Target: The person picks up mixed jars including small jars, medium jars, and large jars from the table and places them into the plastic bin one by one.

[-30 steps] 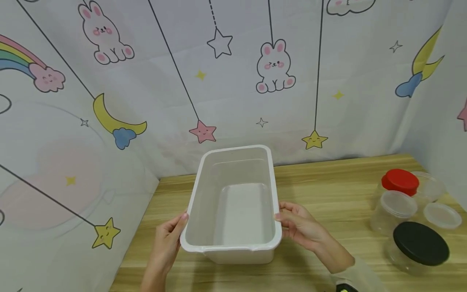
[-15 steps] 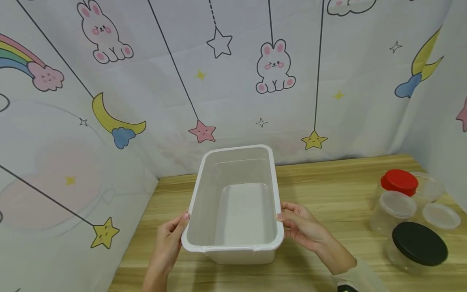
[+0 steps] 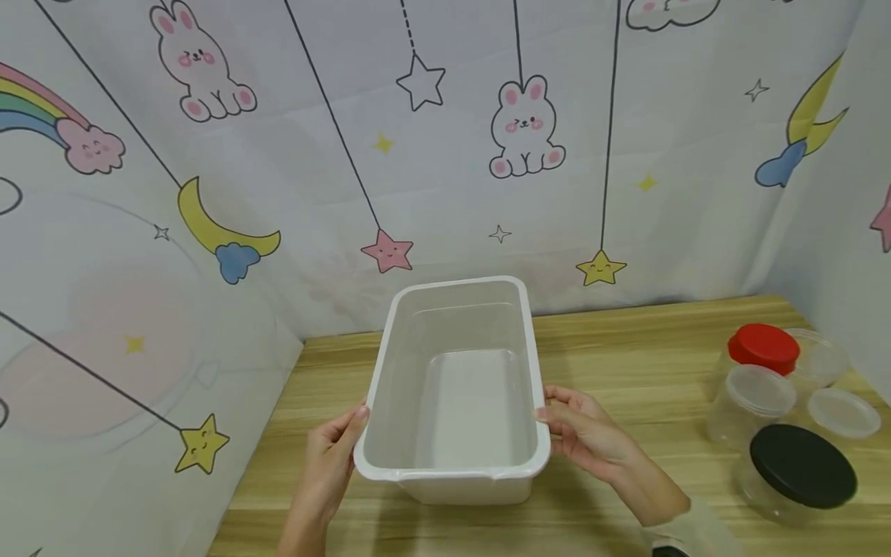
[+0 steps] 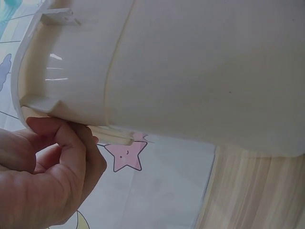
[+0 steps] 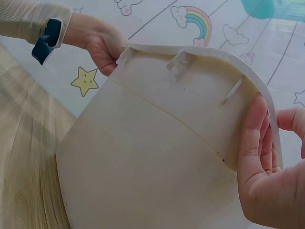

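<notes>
A white plastic bin (image 3: pixel 459 283) with nothing inside stands lengthwise on the wooden table (image 3: pixel 626 363). My left hand (image 3: pixel 348 433) grips its left rim near the front corner. The left wrist view shows the fingers (image 4: pixel 71 143) curled under the rim beside the bin's outer wall (image 4: pixel 200 71). My right hand (image 3: pixel 557 410) grips the right rim opposite. In the right wrist view its fingers (image 5: pixel 252 138) hook under the lip of the bin (image 5: pixel 152 162), and the left hand (image 5: pixel 102 45) shows at the far corner.
Clear jars cluster at the table's right end: a red-lidded jar (image 3: pixel 763 348), a clear-lidded jar (image 3: pixel 759 391) and a black-lidded jar (image 3: pixel 803 464). A loose clear lid (image 3: pixel 844 411) lies by them. A cartoon-print cloth (image 3: pixel 445 155) walls the back and both sides.
The bin and both hands have shifted slightly to the right. The grip on both rims is unchanged.
</notes>
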Demonstrator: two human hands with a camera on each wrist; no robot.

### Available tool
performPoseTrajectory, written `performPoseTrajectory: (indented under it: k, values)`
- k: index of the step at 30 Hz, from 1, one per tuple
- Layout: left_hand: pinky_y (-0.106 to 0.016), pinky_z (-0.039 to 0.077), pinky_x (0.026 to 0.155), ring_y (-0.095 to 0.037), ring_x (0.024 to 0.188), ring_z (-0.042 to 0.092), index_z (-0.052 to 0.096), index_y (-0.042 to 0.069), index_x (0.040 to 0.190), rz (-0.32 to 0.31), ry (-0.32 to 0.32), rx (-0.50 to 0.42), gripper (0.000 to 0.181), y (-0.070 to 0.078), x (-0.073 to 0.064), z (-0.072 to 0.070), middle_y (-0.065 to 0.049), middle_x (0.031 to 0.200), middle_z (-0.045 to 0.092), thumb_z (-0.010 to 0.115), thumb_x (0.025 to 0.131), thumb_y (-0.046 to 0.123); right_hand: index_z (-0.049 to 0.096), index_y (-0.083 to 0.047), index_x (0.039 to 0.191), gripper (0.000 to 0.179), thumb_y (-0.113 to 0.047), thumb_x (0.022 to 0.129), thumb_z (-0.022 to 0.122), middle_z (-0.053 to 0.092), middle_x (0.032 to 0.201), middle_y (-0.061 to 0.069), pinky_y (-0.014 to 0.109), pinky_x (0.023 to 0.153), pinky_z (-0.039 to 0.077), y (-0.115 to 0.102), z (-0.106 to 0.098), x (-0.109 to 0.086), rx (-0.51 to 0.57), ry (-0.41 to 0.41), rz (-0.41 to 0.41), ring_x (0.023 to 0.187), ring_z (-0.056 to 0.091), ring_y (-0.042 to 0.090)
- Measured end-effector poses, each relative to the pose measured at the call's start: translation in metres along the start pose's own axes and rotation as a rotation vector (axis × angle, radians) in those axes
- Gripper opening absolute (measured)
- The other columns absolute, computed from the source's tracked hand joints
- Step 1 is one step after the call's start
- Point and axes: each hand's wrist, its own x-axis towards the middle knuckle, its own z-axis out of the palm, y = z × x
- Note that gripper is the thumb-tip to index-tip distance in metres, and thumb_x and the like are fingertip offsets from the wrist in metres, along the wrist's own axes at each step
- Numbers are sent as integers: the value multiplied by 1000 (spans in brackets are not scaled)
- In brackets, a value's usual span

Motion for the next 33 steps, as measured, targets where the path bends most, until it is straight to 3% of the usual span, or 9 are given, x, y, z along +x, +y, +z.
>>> performPoseTrajectory:
  k: [18, 27, 33]
  values:
    - [-24, 58, 78, -12, 97, 66, 47, -18, 134, -5, -7, -40, 39, 0, -2, 13, -30, 134, 53, 50, 105, 8, 55, -4, 117, 22, 5, 98, 48, 69, 105, 5, 30, 80, 59, -5, -10, -5, 0, -19, -8, 93, 68, 14]
    - [-25, 59, 75, -13, 94, 67, 49, -19, 132, 15, -10, -42, 38, -2, -3, 17, -27, 127, 60, 51, 105, 9, 56, -5, 116, 22, 5, 98, 47, 68, 105, 5, 30, 81, 59, -8, -13, -7, 2, -27, -1, 94, 68, 14]
    - [-25, 58, 79, -13, 100, 66, 48, -20, 132, 38, -30, -42, 39, -4, -3, 19, -30, 134, 53, 50, 105, 8, 55, -3, 118, 24, 5, 99, 46, 68, 106, 6, 30, 81, 59, -10, -16, -10, 7, -32, 0, 94, 68, 15]
